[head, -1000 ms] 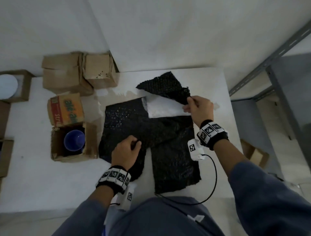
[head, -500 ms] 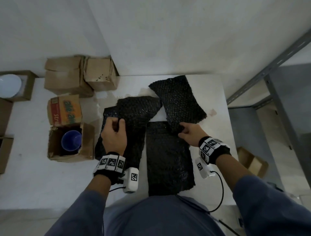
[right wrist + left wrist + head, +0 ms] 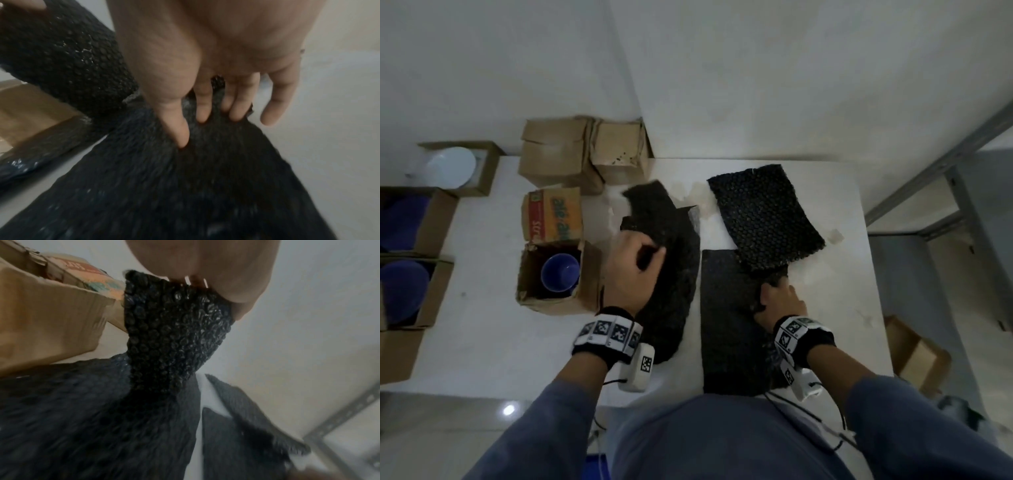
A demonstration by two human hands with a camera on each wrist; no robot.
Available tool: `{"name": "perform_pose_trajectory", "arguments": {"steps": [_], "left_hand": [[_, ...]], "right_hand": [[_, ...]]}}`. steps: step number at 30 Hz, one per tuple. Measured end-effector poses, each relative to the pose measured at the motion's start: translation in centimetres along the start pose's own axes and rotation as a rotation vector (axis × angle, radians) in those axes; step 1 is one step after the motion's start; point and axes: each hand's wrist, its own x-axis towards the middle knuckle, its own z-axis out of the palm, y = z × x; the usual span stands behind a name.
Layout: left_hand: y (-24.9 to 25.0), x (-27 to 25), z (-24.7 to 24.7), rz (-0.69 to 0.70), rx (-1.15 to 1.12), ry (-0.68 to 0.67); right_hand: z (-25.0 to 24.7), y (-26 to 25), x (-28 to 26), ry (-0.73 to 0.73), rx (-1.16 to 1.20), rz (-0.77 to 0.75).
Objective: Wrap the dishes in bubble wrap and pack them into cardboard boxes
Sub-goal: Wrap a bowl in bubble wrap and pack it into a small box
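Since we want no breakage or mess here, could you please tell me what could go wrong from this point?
The left hand grips the left bubble wrap sheet right beside the open box holding the blue dish; a swing could knock it. The right sheet, pressed by the right hand, reaches the front edge of the table and might slide off.

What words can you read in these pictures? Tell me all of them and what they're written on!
"ale-ale": teal letters, upside down from the head view, on the orange flap of the printed cardboard box.
"sur": red letters at that flap's edge; what follows is too blurred to read.
Wristbands: only black-and-white square code markers, no words.
Nothing else can be read.
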Motion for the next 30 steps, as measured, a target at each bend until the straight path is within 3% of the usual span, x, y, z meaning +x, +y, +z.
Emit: {"name": "perform_pose_trajectory", "arguments": {"steps": [3, 8, 13, 16, 20, 21, 23, 25, 28, 30], "left_hand": [[-0.5, -2.3, 2.2, -0.042, 0.038, -0.187], [0.1, -4.5, 5.6, -0.109, 0.019, -0.395], [0.8, -4.5, 7.4, -0.257, -0.073, -0.387], [0.9, -4.3, 7.9, -0.338, -0.109, -0.427], [1.6, -3.7, 8.3, -0.347, -0.189, -0.752], [1.9, -3.4, 8.1, -0.331, -0.214, -0.773], [2.9, -2.5, 6.9, -0.23, -0.277, -0.63], [4.2, -1.0, 5.3, 0.037, -0.253, -0.474], [6.5, 1.5, 3.6, 0.539, 0.054, -0.532], [7.2, 2.7, 3.3, 0.679, 0.18, -0.579]], "right_hand": [[1.5, 0.3, -1.0, 0.189, 0.003, 0.051], [1.1, 0.8, -1.5, 0.156, 0.328, 0.108], [0.4, 1.4, -2.2, 0.252, 0.651, 0.118], [-0.5, 1.6, -3.4, 0.352, 0.57, -0.092], [-2.3, 1.5, -4.9, 0.725, 0.109, -0.47], [-2.6, 1.4, -5.1, 0.806, 0.023, -0.559], [-2.9, 1.3, -5.5, 0.886, -0.076, -0.677], [-2.8, 1.2, -6.0, 0.917, -0.11, -0.705], [-2.9, 0.8, -6.8, 0.987, -0.099, -0.724], [-3.9, 0.3, -7.3, 1.044, -0.06, -0.734]]}}
